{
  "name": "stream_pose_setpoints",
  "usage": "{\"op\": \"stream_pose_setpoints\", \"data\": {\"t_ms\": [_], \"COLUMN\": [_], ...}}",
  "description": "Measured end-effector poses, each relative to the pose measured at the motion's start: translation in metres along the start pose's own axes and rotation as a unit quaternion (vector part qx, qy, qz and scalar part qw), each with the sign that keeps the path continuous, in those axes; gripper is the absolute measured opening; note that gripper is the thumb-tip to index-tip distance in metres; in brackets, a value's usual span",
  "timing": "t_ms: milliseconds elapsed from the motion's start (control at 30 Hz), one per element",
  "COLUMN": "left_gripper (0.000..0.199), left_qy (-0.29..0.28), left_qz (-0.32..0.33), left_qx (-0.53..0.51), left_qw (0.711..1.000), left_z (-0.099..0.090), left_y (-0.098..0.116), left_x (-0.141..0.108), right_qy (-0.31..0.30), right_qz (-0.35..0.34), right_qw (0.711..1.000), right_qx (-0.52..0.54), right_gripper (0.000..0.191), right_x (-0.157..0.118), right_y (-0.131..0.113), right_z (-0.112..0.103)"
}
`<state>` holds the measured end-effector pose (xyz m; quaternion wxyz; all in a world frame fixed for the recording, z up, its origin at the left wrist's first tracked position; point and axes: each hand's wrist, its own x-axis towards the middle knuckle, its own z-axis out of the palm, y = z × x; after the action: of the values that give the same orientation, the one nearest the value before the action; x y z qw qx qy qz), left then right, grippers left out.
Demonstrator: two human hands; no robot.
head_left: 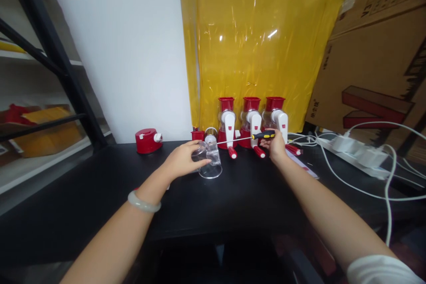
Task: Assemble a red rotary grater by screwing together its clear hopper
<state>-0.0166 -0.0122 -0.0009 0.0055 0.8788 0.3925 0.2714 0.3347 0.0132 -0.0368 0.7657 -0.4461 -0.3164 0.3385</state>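
Note:
My left hand (pixel 183 159) is closed around a clear plastic housing (pixel 211 169), tilted on its side just above or on the black table. In my right hand (pixel 275 145) is a screwdriver (pixel 265 135) with a black and yellow handle. Its thin shaft points left, and the tip reaches the near side of the clear housing; whether it touches is too small to tell. Behind the housing is a metal grater drum (pixel 211 133), beside a small red part (pixel 197 135). A red base (pixel 148 141) with a white knob sits to the left.
Three red and white rotary graters (pixel 227 120) with crank handles stand along the back of the black table (pixel 246 204). On the right lie a white power strip (pixel 356 157) with plugs and loose cables, before a large cardboard box (pixel 369 62). Shelving (pixel 49 62) stands left.

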Motion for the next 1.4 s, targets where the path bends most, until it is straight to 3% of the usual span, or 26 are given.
{"op": "stream_pose_setpoints", "data": {"t_ms": [233, 400, 600, 767, 1067, 1233, 1400], "left_gripper": [0.05, 0.051, 0.049, 0.051, 0.047, 0.047, 0.048], "left_qy": [0.004, 0.003, 0.002, 0.003, 0.008, 0.001, 0.003], "left_qz": [0.002, 0.003, 0.0, 0.001, 0.004, 0.002, 0.001], "left_qx": [-0.004, -0.002, -0.006, -0.009, -0.011, -0.004, -0.009], "left_qw": [1.0, 1.0, 1.0, 1.0, 1.0, 1.0, 1.0], "left_z": [0.0006, 0.0004, 0.0012, 0.0012, 0.0017, 0.0013, 0.0008], "left_y": [-0.0009, -0.0011, -0.0009, -0.0012, -0.0026, -0.0015, -0.0005], "left_x": [0.0, 0.0001, 0.0002, -0.0002, 0.0005, 0.0007, 0.0009], "right_qy": [0.008, -0.007, 0.009, -0.002, -0.014, -0.011, -0.007], "right_qz": [-0.003, -0.048, 0.019, 0.007, -0.049, -0.002, -0.002], "right_qw": [1.0, 0.999, 1.0, 1.0, 0.999, 1.0, 0.999], "right_qx": [0.008, -0.008, 0.017, 0.028, 0.006, 0.021, 0.035], "right_gripper": [0.017, 0.032, 0.023, 0.014, 0.042, 0.027, 0.021], "right_x": [0.0004, 0.0008, -0.0016, 0.0017, 0.0062, 0.0044, 0.0019], "right_y": [-0.0018, -0.0006, -0.0041, -0.0034, 0.0007, 0.0009, -0.0008], "right_z": [0.0016, 0.0014, 0.002, 0.0008, -0.0016, -0.0016, -0.0014]}}
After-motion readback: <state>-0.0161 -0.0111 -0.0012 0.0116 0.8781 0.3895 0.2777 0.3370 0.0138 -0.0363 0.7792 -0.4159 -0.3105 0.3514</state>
